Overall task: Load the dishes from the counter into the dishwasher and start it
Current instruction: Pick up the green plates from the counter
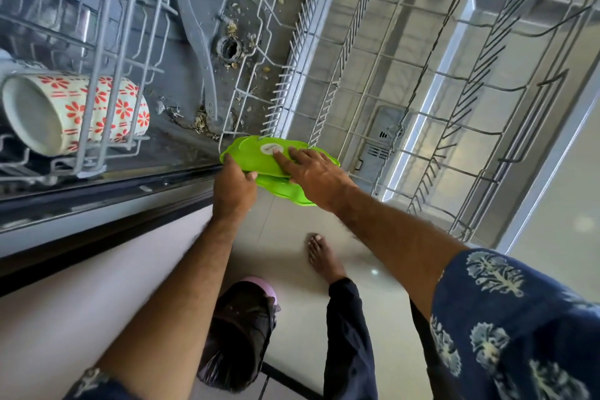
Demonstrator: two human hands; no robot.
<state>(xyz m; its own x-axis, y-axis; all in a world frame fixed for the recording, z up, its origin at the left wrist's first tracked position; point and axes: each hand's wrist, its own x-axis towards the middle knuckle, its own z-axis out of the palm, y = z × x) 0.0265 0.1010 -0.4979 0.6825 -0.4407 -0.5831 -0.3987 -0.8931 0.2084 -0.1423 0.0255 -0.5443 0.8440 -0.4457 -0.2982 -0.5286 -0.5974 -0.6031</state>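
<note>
**dishguy22:** ok so where's the plate rn?

**rackwatcher:** green plastic plates, looks like two stacked, bottom side up w/ a round white sticker. They're at the near corner of the pulled-out lower rack, edge touching the tines there. Not slotted in yet.

**dishguy22:** hands?

**rackwatcher:** left hand grips the plates' near-left rim, thumb on top, fingers curled under. Right hand lies flat on top, fingers straight, tips touching the sticker. So both on the plates, hands close together but not touching each other.

**dishguy22:** anything else loaded?

**rackwatcher:** a mug, cream w/ red flower print, lying on its side in the upper rack, well left of the lower rack. Lower rack itself sits over the open door. Left of it you see the tub floor w/ the spray arm and the filter, food bits scattered around.

**dishguy22:** lol gross

**rackwatcher:** yep. Below the rack on the tile floor: person's bare foot, dark trousers, blue print sleeve.
</note>
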